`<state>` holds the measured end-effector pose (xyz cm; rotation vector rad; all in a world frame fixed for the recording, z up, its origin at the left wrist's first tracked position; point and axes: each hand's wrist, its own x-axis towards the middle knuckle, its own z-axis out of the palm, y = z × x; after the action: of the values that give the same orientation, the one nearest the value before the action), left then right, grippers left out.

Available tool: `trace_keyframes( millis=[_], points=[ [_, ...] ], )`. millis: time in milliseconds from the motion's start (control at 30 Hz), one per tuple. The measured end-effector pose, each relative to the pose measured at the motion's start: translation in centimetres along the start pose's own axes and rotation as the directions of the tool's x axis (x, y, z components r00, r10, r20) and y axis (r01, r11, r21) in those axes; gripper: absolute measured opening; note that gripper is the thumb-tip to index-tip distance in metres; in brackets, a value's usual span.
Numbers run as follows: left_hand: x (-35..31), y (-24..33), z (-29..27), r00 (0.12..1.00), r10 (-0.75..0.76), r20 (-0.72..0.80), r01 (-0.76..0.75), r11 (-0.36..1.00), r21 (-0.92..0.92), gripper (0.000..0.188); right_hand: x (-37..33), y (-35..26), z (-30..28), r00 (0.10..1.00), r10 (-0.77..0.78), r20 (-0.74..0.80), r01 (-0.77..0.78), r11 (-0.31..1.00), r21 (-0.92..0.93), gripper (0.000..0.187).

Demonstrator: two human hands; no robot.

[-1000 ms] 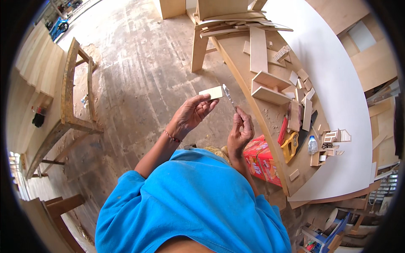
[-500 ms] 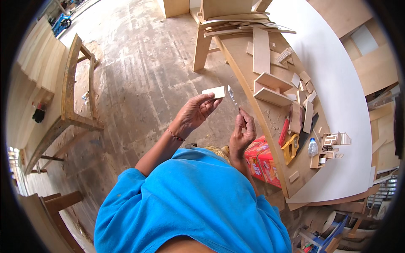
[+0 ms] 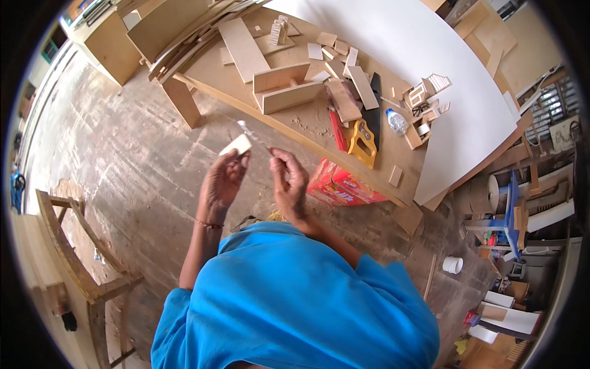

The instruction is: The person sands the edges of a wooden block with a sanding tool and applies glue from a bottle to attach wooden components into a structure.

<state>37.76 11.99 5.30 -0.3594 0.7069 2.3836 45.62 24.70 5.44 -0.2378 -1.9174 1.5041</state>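
Two hands are in use, each holding one item. My left hand (image 3: 222,183) grips a small pale wooden block (image 3: 236,146) between thumb and fingers; the grip is narrow and closed on the lower end of the block. The block is above the floor, short of the near edge of the workbench (image 3: 286,125). My right hand (image 3: 291,179) pinches the lower end of a thin stick (image 3: 247,130) with a white-coated tip. The stick slants up and to the left, its tip just beyond the block; I cannot tell whether the two touch.

On the workbench, a joined wooden assembly (image 3: 294,96) sits nearest the block. To its right are a red-handled tool (image 3: 337,130), a saw (image 3: 362,146) with a yellow handle and dark blade, and a clear plastic bottle (image 3: 397,123) with a blue cap. A red box (image 3: 344,186) is at floor level, near the bench edge. A white bucket (image 3: 453,264) is on the floor at right.
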Motion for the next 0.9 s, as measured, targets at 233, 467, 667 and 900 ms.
trace_keyframes(
  millis=[233,467,667,900],
  points=[
    [2.6,-5.4,5.0,0.986,-0.149,0.074,0.142,0.986,0.091,0.025,0.5,2.5,-6.0,0.966,0.207,-0.155,-0.182,0.970,0.164,0.017],
    [5.0,-8.3,8.9,0.982,-0.136,0.130,0.138,0.990,-0.011,0.022,5.0,3.1,-11.0,0.982,0.024,-0.189,-0.012,0.998,0.065,0.015],
    [6.6,-10.1,11.5,0.989,-0.117,0.087,0.131,0.978,-0.163,0.021,9.1,4.1,-14.3,0.980,-0.195,-0.046,0.177,0.949,-0.260,0.013],
    [7.5,-11.7,12.5,0.991,-0.058,0.118,0.084,0.970,-0.229,0.022,11.8,5.1,-16.1,0.948,-0.313,0.058,0.316,0.905,-0.285,0.012]
  ],
)
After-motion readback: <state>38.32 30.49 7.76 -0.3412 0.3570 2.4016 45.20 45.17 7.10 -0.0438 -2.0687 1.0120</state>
